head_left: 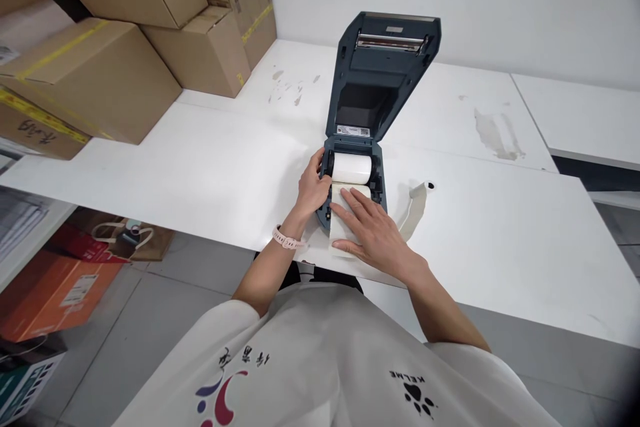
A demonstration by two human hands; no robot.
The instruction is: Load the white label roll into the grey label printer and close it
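Observation:
A dark label printer (382,188) stands on the white table with its lid (383,67) raised. Inside it lies a white label roll (352,168), and a strip of labels (343,240) runs from it out over the printer's front edge. My right hand (373,230) rests flat on this strip, fingers stretched out and a little apart. At the printer's left side, my left hand (314,187) grips the edge of the printer body, its fingers curled round it and the fingertips partly hidden.
Right of the printer, a small partly unrolled paper roll (421,199) lies on the white table (490,227). Cardboard boxes (210,47) are stacked at the back left against the wall. An orange box (65,293) and a paper bag (155,243) stand on the floor at left.

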